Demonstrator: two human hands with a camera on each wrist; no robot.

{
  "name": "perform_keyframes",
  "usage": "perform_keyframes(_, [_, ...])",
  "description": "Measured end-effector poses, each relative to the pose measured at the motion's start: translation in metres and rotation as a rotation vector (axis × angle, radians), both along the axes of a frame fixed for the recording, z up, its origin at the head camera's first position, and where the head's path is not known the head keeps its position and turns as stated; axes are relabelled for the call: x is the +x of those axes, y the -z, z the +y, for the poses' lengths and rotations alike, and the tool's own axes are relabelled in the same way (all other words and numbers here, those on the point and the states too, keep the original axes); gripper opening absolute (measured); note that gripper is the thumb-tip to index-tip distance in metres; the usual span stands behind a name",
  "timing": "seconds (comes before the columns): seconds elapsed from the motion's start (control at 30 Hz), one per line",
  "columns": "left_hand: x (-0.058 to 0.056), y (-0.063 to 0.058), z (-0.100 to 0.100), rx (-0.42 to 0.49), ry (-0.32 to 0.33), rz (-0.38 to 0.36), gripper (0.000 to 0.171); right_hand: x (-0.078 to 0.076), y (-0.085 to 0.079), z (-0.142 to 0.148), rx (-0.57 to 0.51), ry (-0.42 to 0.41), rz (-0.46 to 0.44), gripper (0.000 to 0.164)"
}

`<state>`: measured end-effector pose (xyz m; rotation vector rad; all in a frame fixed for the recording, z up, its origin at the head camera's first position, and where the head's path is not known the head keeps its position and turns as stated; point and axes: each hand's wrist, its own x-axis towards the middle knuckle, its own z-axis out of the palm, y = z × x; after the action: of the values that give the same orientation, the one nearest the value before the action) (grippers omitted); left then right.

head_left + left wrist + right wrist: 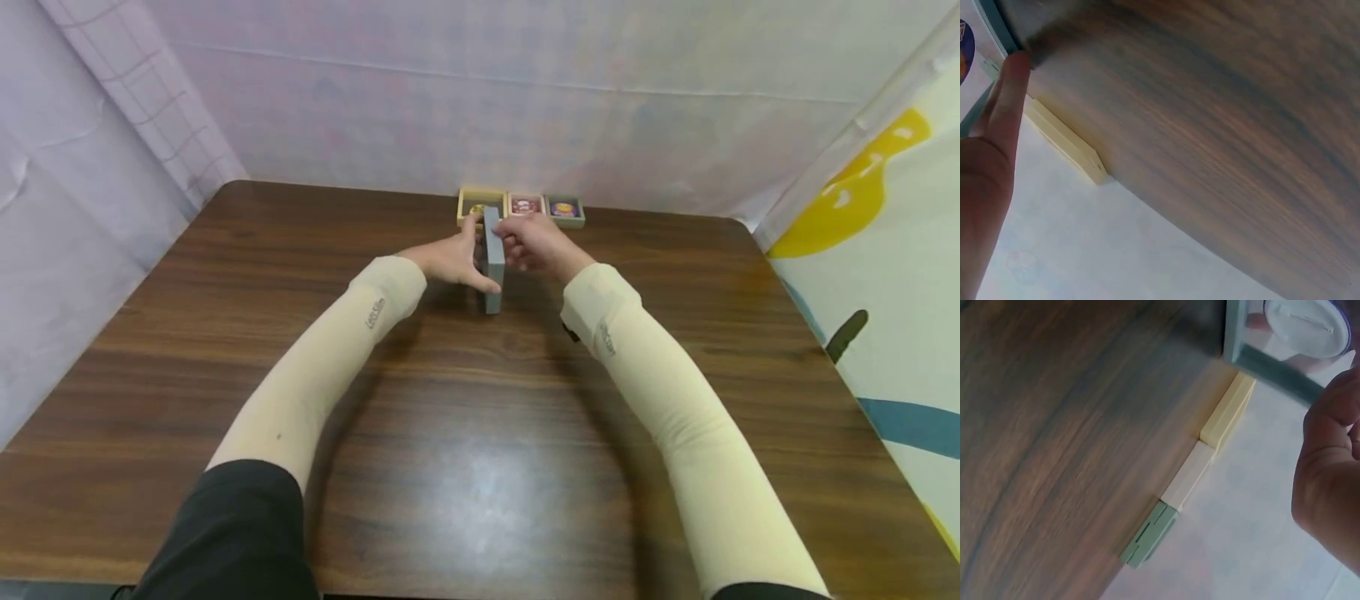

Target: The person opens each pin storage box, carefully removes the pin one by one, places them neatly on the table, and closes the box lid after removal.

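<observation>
A grey-blue display frame (pixel 494 262) stands on edge on the table, its narrow side facing me in the head view. My left hand (pixel 452 257) grips it from the left, thumb on the near edge and fingers by the far end. From the right side, my right hand (pixel 542 243) pinches the frame near its upper far corner with curled fingers. Inside the frame, a round pin badge (pixel 1307 326) shows its white back and pin in the right wrist view. The badge's purple and orange front appears at the left wrist view's edge. Some fingertips are hidden.
Along the table's far edge, a yellow frame (pixel 465 197), a pink frame (pixel 526 214) and a green frame (pixel 573 221) lie side by side, each with a badge. White cloth (pixel 495 108) hangs behind the brown wooden table (pixel 480 417).
</observation>
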<state>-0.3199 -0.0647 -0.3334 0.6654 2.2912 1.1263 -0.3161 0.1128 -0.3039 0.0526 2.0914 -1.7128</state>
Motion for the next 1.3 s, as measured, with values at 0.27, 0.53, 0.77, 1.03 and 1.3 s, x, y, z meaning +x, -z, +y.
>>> perform_keyframes(0.27, [0.001, -0.008, -0.003, 0.024, 0.062, -0.051, 0.123, 0.001, -0.002, -0.008, 0.019, -0.003, 0.002, 0.012])
perform_keyframes(0.53, [0.004, -0.014, -0.011, -0.043, 0.079, -0.055, 0.128, 0.0, -0.009, -0.013, 0.071, -0.044, -0.05, 0.011])
perform_keyframes(0.77, [0.008, -0.016, -0.014, -0.11, 0.038, 0.04, 0.128, -0.004, -0.01, -0.012, 0.104, -0.076, -0.091, 0.02])
perform_keyframes(1.03, [0.012, -0.013, -0.012, -0.063, 0.01, 0.092, 0.127, -0.001, -0.01, -0.012, 0.113, -0.074, -0.103, 0.01])
perform_keyframes(1.3, [0.011, -0.013, -0.013, -0.073, -0.006, 0.1, 0.131, 0.003, -0.012, -0.014, 0.098, -0.05, -0.079, 0.01])
